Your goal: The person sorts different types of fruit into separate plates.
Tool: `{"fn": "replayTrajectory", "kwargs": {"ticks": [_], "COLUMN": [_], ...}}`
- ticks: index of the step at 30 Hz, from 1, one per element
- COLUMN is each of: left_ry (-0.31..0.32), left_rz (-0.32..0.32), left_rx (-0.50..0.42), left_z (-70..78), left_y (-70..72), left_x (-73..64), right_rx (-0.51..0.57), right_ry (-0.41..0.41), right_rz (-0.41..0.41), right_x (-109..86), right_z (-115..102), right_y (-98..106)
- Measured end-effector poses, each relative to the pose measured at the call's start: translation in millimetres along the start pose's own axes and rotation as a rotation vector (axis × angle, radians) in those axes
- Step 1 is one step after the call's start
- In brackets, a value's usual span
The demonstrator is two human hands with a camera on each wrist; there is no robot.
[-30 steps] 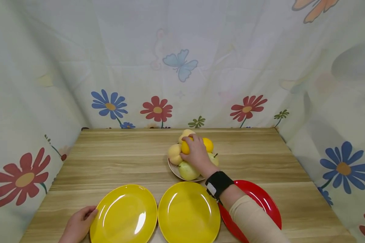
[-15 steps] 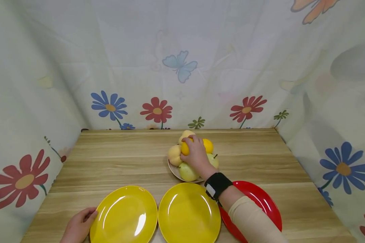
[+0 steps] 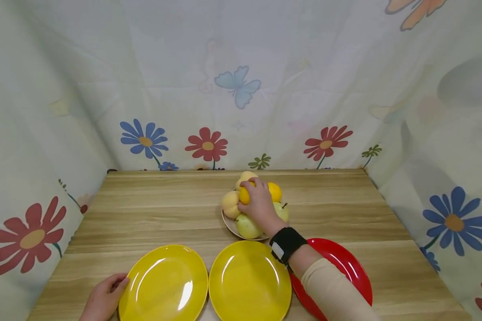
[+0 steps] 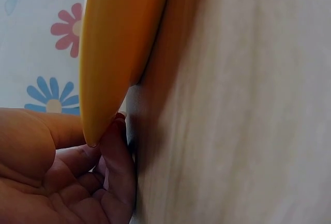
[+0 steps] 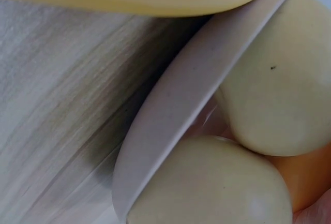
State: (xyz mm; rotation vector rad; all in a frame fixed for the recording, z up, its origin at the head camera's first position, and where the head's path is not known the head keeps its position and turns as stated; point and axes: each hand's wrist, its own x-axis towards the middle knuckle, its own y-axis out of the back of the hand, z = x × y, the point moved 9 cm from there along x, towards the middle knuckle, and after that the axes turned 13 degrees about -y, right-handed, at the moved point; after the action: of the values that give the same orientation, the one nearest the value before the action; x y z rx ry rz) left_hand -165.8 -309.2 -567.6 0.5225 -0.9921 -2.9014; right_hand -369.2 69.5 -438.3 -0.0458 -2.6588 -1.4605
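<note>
My right hand (image 3: 262,208) reaches over a bowl (image 3: 230,226) of fruit and grips an orange (image 3: 244,195), with the thumb and fingertips curled round it. A second orange (image 3: 275,191) lies just right of the hand. Two peaches (image 3: 230,204) are on the bowl's left and far sides; two pears (image 3: 247,226) are nearer. In the right wrist view, the pears (image 5: 212,182) mostly hide the held orange (image 5: 307,177). My left hand (image 3: 104,298) pinches the left rim of a yellow plate (image 3: 164,285); the left wrist view shows fingers (image 4: 118,167) under its edge.
A second yellow plate (image 3: 249,281) stands beside the first, in front of the bowl. To its right is a red plate (image 3: 347,263), partly covered by my right forearm. The wooden table (image 3: 164,196) meets a flowered curtain (image 3: 265,111) at the back and sides.
</note>
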Motion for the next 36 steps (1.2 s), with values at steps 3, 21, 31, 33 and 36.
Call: {"fn": "replayTrajectory", "kwargs": {"ticks": [3,21,31,33,36], "left_ry": [0.004,0.014,0.004,0.002,-0.006], "left_rz": [0.003,-0.022,-0.044,-0.047,-0.049], "left_rx": [0.005,-0.038,-0.037,-0.033,-0.021], "left_z": [-2.5,-4.6,-4.0,-3.3,-1.5], "left_y": [-0.2,-2.1,-3.1,-2.9,-2.3], "left_x": [0.0,-2.3,-3.5,-3.1,-3.0], "right_rx": [-0.004,-0.031,-0.01,-0.001,0.012], "right_ry": [-0.004,0.03,0.07,0.07,0.08], "right_rz": [-0.001,0.047,0.072,0.067,0.06], "right_x": [0.0,-3.7,-6.7,-7.5,-9.1], "right_z": [-0.7,-11.1,-21.9,-25.6,-32.5], "right_y": [-0.4,6.8,15.6,16.5,17.5]}}
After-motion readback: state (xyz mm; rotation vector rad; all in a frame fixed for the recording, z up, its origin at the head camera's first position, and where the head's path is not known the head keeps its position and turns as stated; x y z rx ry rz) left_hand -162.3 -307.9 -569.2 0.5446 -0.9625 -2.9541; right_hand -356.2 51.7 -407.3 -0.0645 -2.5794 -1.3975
